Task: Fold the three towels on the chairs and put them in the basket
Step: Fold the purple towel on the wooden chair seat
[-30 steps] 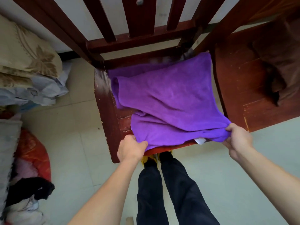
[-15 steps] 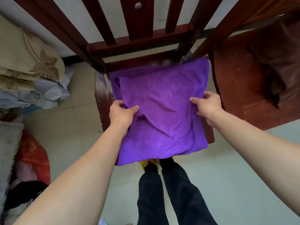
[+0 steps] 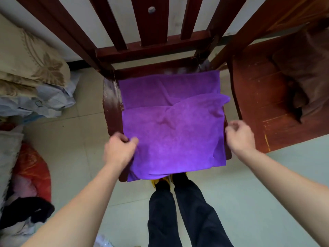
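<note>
The left hand has its fingers curled under and its thumb on top at the left edge of the purple terry-cloth towel. It looks like a pinch on that edge, though motion blur softens the detail. The right hand has its fingers loosely curled just beside the towel's right edge, and I can see nothing between them.

The towel lies on the seat of the dark red wooden slat-back chair. It is doubled over once: the upper layer ends in a wavy edge partway up, a strip of the lower layer shows at the far side, and the near fold hangs over the seat's front. A bump creases the middle, and the right corner of the upper layer sticks out past the layer below.

To the right stands a second reddish wooden chair with a crumpled brown cloth on its seat, probably another towel. At the far left is a beige patterned stack of bedding. No basket is in view.

I judge this to be midway through folding the first towel. The next move calls for squaring the stray corner, flattening the bump, then carrying one side edge across to the other.
</note>
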Demonstrator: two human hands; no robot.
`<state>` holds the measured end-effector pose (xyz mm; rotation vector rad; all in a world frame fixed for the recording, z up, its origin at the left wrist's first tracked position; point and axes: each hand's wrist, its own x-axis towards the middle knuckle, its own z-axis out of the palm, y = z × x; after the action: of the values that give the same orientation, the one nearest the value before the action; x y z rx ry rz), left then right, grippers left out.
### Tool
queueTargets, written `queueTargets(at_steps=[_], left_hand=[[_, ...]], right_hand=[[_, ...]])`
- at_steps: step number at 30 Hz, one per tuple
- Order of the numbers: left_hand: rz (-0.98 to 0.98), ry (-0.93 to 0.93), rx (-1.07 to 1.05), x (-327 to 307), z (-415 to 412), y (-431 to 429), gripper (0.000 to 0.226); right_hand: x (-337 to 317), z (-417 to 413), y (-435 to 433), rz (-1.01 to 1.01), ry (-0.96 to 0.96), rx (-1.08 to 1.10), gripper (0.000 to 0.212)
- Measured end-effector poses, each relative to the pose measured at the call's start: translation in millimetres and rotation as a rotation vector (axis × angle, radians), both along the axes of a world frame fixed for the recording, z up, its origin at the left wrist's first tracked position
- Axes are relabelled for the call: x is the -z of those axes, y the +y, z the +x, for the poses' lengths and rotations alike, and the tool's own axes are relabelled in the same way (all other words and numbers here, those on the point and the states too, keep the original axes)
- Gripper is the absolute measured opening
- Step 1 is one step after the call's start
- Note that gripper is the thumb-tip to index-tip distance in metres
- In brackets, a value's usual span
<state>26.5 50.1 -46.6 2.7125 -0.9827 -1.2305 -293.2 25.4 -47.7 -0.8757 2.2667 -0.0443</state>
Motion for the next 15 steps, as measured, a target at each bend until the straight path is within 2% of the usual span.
queueTargets(at_steps=[2,3,5,7,10,13,15], left_hand=[[-0.246,-0.114,-0.136,-1.8,4.0,-34.3,0.024],[-0.31,-0.125,-0.181,2.8,7.6,-53.9,0.025],[-0.349,-0.03,-0.262,18.0,12.9,-88.0,0.032],[-0.296,0.08,-0.323,33.0,13.3,-109.4,0.042],[-0.142,0.065,-0.166,38.4,4.0,-107.6,0.029],[-0.193,0.018,-0.189,38.6,8.4,-105.0,0.029],[-0.251,-0.008,-0.264,40.5,19.4,-112.1,0.028]], right_hand=[[1.1,2.5,-39.8,-0.139,0.012,0.037,0.036],[4.1,6.2,-59.6,-0.179,-0.017,0.041,0.043],[10.5,17.3,-92.3,-0.189,-0.083,0.019,0.06],[15.7,25.1,-113.4,-0.139,-0.089,-0.015,0.068],[13.7,21.9,-118.1,-0.072,0.016,-0.117,0.049],[9.0,14.6,-113.8,-0.084,0.142,-0.176,0.021],[5.1,17.2,-120.8,-0.138,0.158,-0.194,0.015]])
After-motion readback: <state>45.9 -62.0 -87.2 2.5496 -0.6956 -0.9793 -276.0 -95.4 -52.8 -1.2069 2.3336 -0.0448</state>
